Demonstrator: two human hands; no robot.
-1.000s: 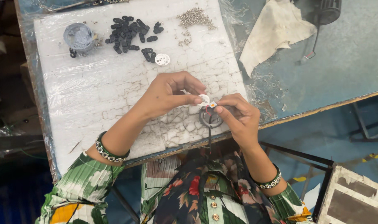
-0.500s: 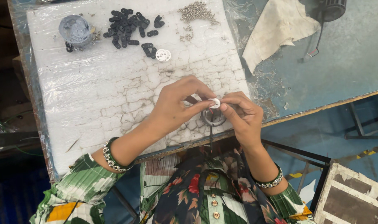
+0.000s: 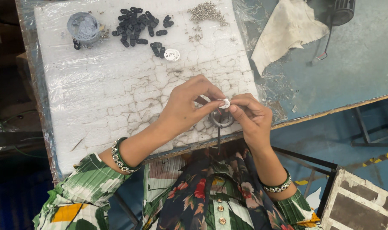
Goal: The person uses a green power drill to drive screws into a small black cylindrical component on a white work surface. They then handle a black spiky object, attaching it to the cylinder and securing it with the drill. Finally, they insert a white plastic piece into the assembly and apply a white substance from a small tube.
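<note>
Pinching one white disc (image 3: 224, 103) between both hands, left hand (image 3: 189, 106) and right hand (image 3: 250, 117), with black clips (image 3: 139, 22) and screws (image 3: 206, 12) piled unused at upper frame.

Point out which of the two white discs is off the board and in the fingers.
The white disc pinched between left hand and right hand. The other disc lies untouched beside the black parts.
</note>
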